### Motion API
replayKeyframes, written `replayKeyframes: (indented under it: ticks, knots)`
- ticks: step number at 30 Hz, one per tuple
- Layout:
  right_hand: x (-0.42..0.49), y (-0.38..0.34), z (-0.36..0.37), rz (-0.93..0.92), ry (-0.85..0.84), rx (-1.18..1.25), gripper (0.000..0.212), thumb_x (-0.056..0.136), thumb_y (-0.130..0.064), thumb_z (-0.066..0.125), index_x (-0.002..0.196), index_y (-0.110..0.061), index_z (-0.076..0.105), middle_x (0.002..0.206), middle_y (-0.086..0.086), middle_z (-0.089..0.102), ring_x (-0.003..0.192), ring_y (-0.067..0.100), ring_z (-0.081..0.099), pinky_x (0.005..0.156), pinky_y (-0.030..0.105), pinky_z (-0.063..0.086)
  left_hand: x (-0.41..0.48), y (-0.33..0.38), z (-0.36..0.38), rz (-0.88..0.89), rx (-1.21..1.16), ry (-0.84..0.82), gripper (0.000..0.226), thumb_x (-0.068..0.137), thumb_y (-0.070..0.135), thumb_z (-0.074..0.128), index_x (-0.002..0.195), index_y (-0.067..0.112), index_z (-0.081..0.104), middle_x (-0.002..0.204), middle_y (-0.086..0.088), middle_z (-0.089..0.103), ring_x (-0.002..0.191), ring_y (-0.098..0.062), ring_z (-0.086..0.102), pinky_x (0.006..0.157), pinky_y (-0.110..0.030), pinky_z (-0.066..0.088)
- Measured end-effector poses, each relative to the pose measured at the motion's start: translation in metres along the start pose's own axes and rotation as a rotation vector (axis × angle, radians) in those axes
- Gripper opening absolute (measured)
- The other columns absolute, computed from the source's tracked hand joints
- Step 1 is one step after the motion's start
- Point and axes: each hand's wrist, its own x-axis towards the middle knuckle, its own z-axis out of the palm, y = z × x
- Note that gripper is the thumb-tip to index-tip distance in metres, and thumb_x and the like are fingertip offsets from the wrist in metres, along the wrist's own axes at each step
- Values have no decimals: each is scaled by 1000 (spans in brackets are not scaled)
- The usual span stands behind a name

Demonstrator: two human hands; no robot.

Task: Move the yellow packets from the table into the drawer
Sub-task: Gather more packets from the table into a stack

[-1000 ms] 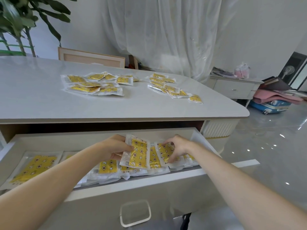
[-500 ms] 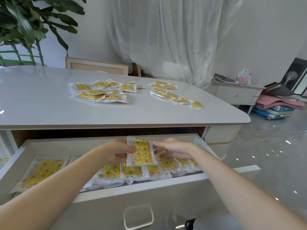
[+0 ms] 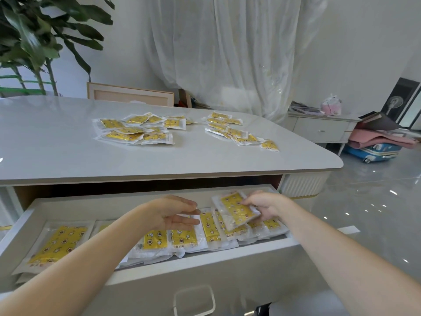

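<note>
The white drawer point(image 3: 205, 266) stands pulled out below the table top point(image 3: 68, 156). Several yellow packets point(image 3: 182, 238) lie in a row inside it, and a larger yellow packet point(image 3: 58, 244) lies at its left end. My right hand point(image 3: 267, 206) grips one yellow packet point(image 3: 234, 209) tilted above the right part of the row. My left hand point(image 3: 173, 212) hovers over the middle of the row with relaxed fingers and holds nothing. Two heaps of yellow packets lie on the table, a left heap point(image 3: 136, 130) and a right heap point(image 3: 237, 131).
A clear handle point(image 3: 194, 301) hangs on the drawer front. A potted plant point(image 3: 34, 42) stands at the far left, a framed panel point(image 3: 129, 94) leans behind the table. A white side cabinet point(image 3: 321, 128), pink fabric and a blue suitcase point(image 3: 373, 151) stand at the right on the glossy floor.
My left hand has let go of the packet, and my right hand has taken it and carried it to the right end of the drawer. The view has tilted slightly up.
</note>
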Motion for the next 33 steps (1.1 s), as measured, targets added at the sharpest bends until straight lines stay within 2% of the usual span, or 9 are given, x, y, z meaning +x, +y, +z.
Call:
replayKeyframes:
  ticks: [3, 7, 10, 12, 16, 19, 24, 29, 33]
  knots:
    - [5, 12, -21, 57, 248, -120, 27, 99, -12, 48, 125, -4, 47, 89, 12, 64, 80, 25, 65, 78, 41, 54, 1, 0, -2, -11, 89, -7, 16, 93, 10, 58, 107, 11, 65, 114, -10, 66, 100, -26, 67, 85, -38, 56]
    - [12, 20, -32, -30, 549, -494, 42, 94, -2, 49, 136, 0, 43, 128, 18, 57, 108, 30, 60, 77, 31, 46, 6, 0, -3, -10, 137, 11, 12, 94, 11, 57, 102, 14, 66, 117, -9, 64, 103, -25, 65, 87, -36, 55]
    - [8, 24, -24, -118, 672, -808, 46, 93, -1, 49, 138, -6, 40, 129, 15, 55, 113, 30, 57, 82, 30, 45, 8, -2, -3, -8, 139, 19, 12, 94, 12, 55, 101, 16, 65, 117, -8, 63, 104, -24, 65, 87, -35, 55]
    - [5, 24, -20, -222, 714, -867, 45, 90, 1, 49, 133, -11, 43, 128, 13, 54, 115, 30, 56, 87, 33, 47, 10, -3, -3, -8, 133, 17, 13, 94, 12, 56, 101, 16, 65, 116, -8, 63, 103, -24, 65, 87, -35, 55]
    - [2, 20, -10, -338, 449, -767, 29, 86, -18, 67, 115, -22, 62, 116, 2, 57, 99, 18, 57, 82, 27, 47, 9, -3, -6, -13, 98, 2, 16, 94, 13, 57, 106, 15, 66, 116, -8, 64, 97, -23, 65, 84, -34, 56]
    - [-2, 22, -3, -267, 186, -780, 37, 81, -22, 75, 117, -24, 65, 117, 2, 56, 102, 17, 55, 82, 25, 47, 7, -3, -6, -13, 89, -6, 12, 93, 13, 58, 102, 15, 66, 116, -8, 65, 94, -22, 66, 79, -33, 56]
    - [3, 26, -8, -252, 214, -906, 50, 74, -9, 79, 117, -28, 65, 136, -1, 49, 121, 21, 51, 87, 25, 46, 3, -3, -4, -11, 99, -3, 14, 94, 15, 57, 104, 15, 66, 115, -8, 65, 96, -22, 66, 82, -33, 55]
    - [-5, 22, -6, -167, 162, -1144, 74, 63, -17, 87, 126, -33, 50, 136, 4, 36, 124, 26, 45, 100, 34, 45, 3, -2, -4, -8, 119, -3, 13, 95, 15, 55, 102, 17, 66, 115, -6, 66, 99, -22, 65, 86, -34, 55]
    - [-4, 23, -9, -166, 199, -1182, 72, 66, -10, 85, 125, -30, 50, 138, 5, 39, 122, 26, 49, 97, 35, 47, 4, -3, -4, -14, 106, -11, 13, 95, 14, 55, 102, 16, 66, 114, -7, 66, 98, -23, 65, 87, -35, 54]
